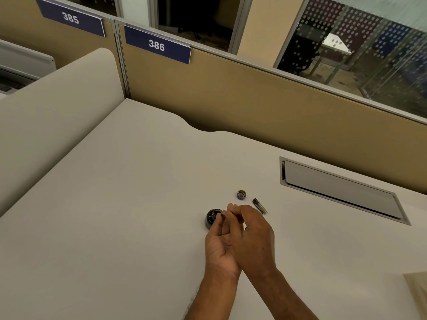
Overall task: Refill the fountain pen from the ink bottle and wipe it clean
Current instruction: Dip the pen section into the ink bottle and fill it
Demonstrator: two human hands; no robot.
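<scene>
A small dark ink bottle stands open on the pale desk. Its round cap lies upturned just behind and to the right. A dark pen part lies flat beside the cap. My left hand and my right hand meet right next to the bottle, both pinching a small dark pen piece whose tip shows at the bottle's mouth. Most of that piece is hidden by my fingers.
A metal cable hatch is set into the desk at the right. Tan partition walls close the back and left, with signs 385 and 386. A beige sheet shows at the lower right edge.
</scene>
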